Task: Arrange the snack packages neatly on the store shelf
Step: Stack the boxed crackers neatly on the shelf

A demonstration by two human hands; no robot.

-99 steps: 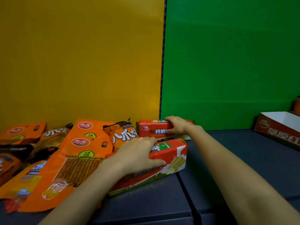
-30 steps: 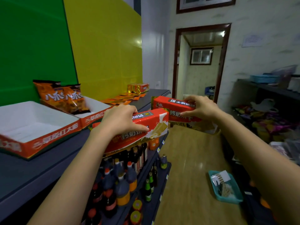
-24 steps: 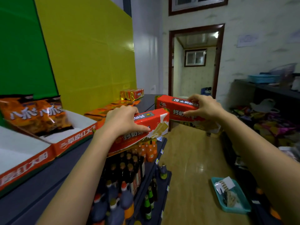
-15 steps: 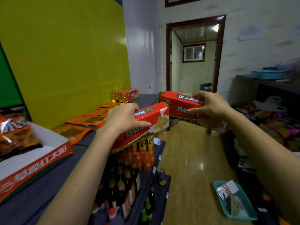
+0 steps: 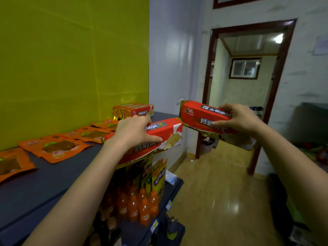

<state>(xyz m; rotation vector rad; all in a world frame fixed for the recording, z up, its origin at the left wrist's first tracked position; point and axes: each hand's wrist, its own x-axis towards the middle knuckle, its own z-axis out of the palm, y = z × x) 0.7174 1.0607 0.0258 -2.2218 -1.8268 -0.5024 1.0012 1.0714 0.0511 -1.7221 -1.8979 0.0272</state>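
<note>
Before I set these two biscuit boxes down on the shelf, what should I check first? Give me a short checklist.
1. Grip of left hand on nearer biscuit box: ok, fingers curl over it.
2. Grip of right hand on farther biscuit box: ok.
3. Held boxes apart from each other: cannot tell.
4. Bare shelf beside stacked biscuit boxes: ok.
5. The orange pouches lie off that spot: ok.
</note>
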